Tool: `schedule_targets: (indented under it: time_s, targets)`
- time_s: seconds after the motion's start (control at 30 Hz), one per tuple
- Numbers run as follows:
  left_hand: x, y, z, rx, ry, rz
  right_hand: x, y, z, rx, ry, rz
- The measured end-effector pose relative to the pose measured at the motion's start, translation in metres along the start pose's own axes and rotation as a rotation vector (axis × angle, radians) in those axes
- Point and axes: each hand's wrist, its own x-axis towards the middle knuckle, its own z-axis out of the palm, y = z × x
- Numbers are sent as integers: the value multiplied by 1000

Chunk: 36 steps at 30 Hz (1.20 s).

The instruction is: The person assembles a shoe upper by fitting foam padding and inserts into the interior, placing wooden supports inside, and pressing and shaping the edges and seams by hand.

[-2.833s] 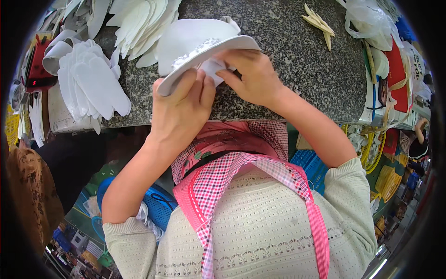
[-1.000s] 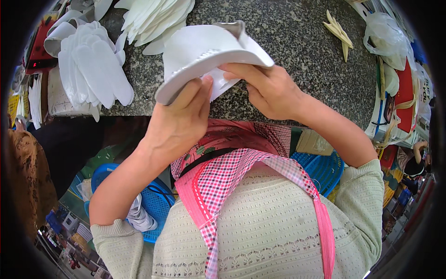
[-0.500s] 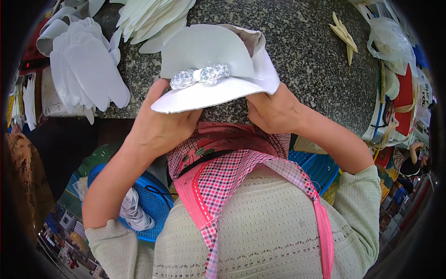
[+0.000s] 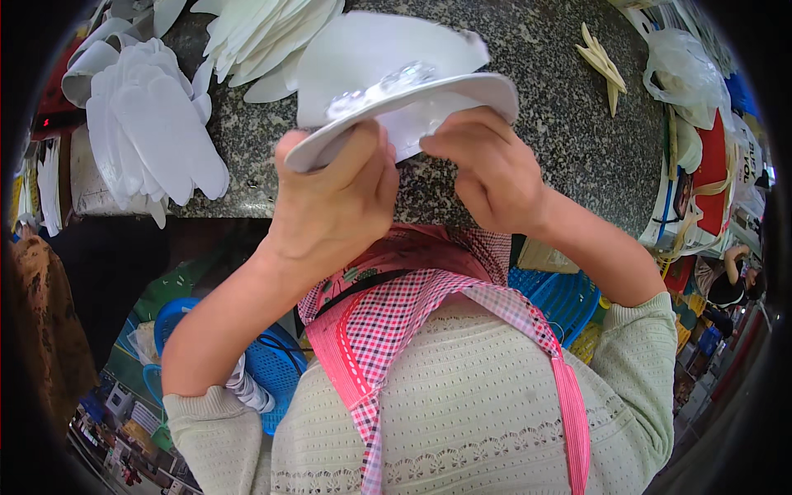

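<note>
1. Grips the left end of the white piece (image 4: pixel 379 45) in the left hand (image 4: pixel 334 194), closed, with the thumb at the outer edge and the bent fingers tucked under the curved rim.
2. Reaches under the right part of that rim with the right hand (image 4: pixel 499 177), drawn narrow, with fingers bent and tips turned inward toward the hollow. Cannot tell whether gripping there or only touching, for lack of a clear view past the rim.
3. Keeps the piece between both hands, raised over the front part of the speckled surface (image 4: pixel 577 140), with rim toward the body and rounded flap standing up behind.
4. Shows a glittering ornament (image 4: pixel 384 89) on the flap just behind the rim, blurred.
5. Piled at left on the surface: a stack of long white shapes (image 4: pixel 157 128), near the left hand but apart from it. Fanned out farther back: a second, paler stack (image 4: pixel 268 41), partly covered in view by the piece.
6. Lying well to the right: a few cream strips (image 4: pixel 602 66), crossed over one another. Set beyond them: a clear plastic bag (image 4: pixel 685 70).
7. Visible below the surface: a blue basket (image 4: pixel 276 375) by the left forearm and another blue basket (image 4: pixel 569 297) near the right forearm.
</note>
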Motion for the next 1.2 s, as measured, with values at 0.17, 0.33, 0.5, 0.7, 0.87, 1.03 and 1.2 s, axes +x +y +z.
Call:
schedule_targets:
  time_s: [0.17,0.33,0.5,0.7,0.87,1.03,1.2]
  targets:
    - [26,0,-5,-3,80,102,0,2,-1,-325,-64,-49]
    - [21,-2,6,-82,133,4,1,11,-7,-261,-137,-67]
    - [26,-8,3,-43,1,99,3,25,-11,-254,-169,-288]
    - [31,-11,1,-157,-20,102,4,19,-12,102,39,-26]
    - [42,-29,-6,-162,-136,136,21,22,-7,-412,-129,-151]
    - [51,-65,-17,-396,-244,96,39,27,-28,-425,-243,-260]
    - [72,-50,-77,-268,76,-109,71,-13,-77,236,-231,229]
